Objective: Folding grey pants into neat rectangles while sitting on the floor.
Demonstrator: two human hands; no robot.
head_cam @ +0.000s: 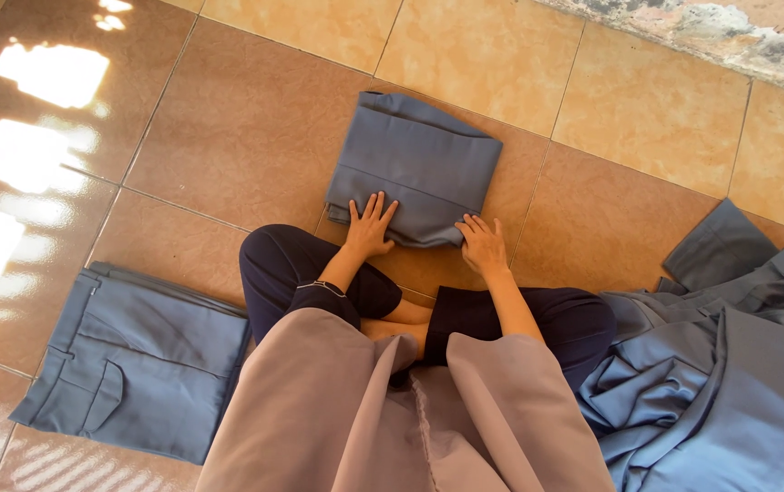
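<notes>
person sits cross-legged on a glossy brown-and-tan tiled floor (255, 128), dark navy trouser legs and a loose taupe garment filling the lower middle of the view. landmark is the folded grey-blue fabric trousers bundle (419, 164), a compact rectangle lying flat on the tiles straight ahead of the knees. left hand (369, 228) rests palm down on the near left corner of the bundle, fingers spread and straight, pressing flat, not gripping anything. right hand (483, 244) sits at the near right corner of the bundle, fingers loosely bent over its edge, touching the cloth; cannot tell if it pinches the fabric or only presses. thin bracelet on the left wrist. left of the bundle and nearer the camera, well apart from it, lies a second flat-folded pair of grey-blue trousers with a flap pocket (137, 364), beside the left knee. right of the bundle, near the right knee, a loose crumpled heap of grey-blue cloth garments (729, 364). beyond the bundle, far right, a rough weathered wall base (729, 36).
</notes>
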